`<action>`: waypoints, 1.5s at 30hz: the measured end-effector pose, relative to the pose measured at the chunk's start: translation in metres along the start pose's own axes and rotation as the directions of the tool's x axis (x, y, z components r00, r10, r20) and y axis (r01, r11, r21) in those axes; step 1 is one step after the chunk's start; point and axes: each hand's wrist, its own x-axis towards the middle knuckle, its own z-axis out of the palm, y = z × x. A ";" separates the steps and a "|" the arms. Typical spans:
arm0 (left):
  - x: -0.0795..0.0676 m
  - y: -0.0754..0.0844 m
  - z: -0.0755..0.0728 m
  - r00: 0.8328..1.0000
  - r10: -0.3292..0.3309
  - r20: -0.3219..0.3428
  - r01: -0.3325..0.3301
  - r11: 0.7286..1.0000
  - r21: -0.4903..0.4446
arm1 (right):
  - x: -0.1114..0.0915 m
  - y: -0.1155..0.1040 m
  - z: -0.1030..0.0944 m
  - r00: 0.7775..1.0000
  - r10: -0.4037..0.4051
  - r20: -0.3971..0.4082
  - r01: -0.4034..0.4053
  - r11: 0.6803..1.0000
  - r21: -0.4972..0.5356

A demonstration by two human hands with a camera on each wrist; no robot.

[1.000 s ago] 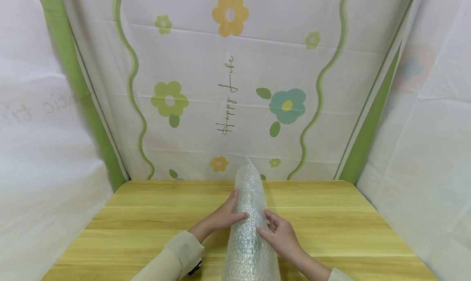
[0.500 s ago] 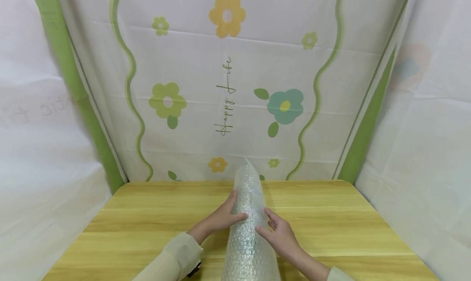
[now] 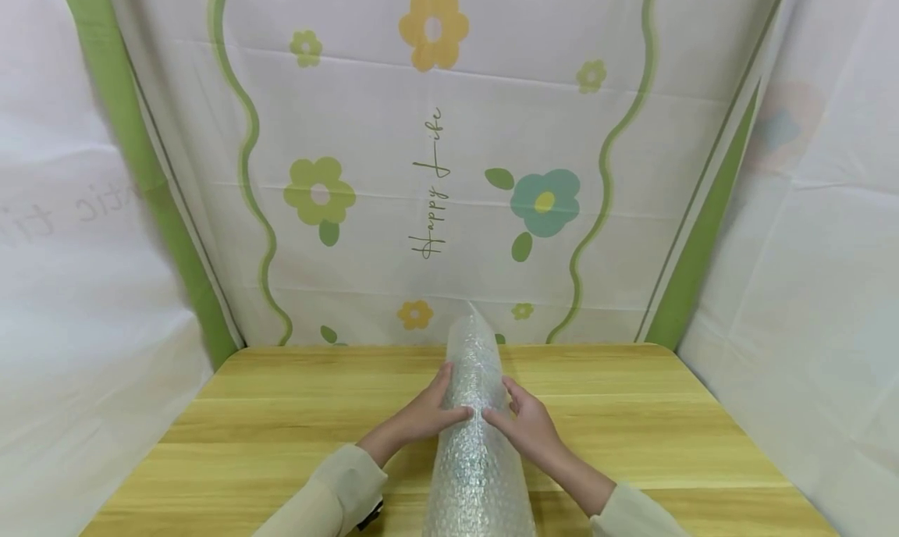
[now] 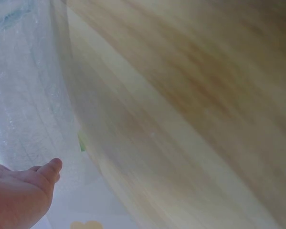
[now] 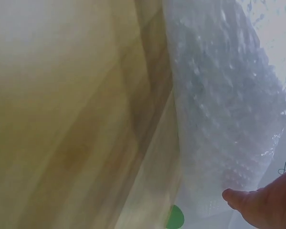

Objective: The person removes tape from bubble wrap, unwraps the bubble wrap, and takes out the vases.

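Note:
A long roll of clear bubble wrap [image 3: 474,474] lies lengthwise on the wooden table, pointing away from me, with a pointed corner of film at its far end. My left hand [image 3: 426,410] holds its left side, thumb on top and fingers down along the side. From the right, my right hand [image 3: 530,424] holds it at about the same height, its thumb tip close to the left thumb. In the left wrist view, the left hand [image 4: 21,193] lies against the film. Bubbles show plainly on the wrap [image 5: 224,105] in the right wrist view. Fingers under the roll are hidden.
The wooden table [image 3: 281,412] extends to both sides of the roll. A white cloth backdrop [image 3: 379,131] with printed flowers rises at its far edge, and cloth walls [image 3: 822,303] flank it. A dark item [image 3: 370,515] shows at the left cuff.
My right hand has moved forward along the roll, and its thumb has come nearer the left thumb. The left hand and the roll have stayed about where they were.

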 end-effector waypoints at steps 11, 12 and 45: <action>0.001 -0.001 0.000 1.000 0.005 -0.006 -0.005 1.000 -0.003 | 0.016 0.006 0.006 1.000 0.025 -0.005 -0.024 0.999 0.031; 0.001 -0.001 0.000 1.000 0.007 -0.008 -0.007 1.000 -0.003 | 0.017 0.007 0.006 0.999 0.033 -0.006 -0.032 0.999 0.033; 0.001 0.001 0.002 1.000 -0.013 -0.010 0.013 1.000 0.004 | 0.021 0.001 0.001 0.993 0.081 0.082 -0.081 0.997 -0.009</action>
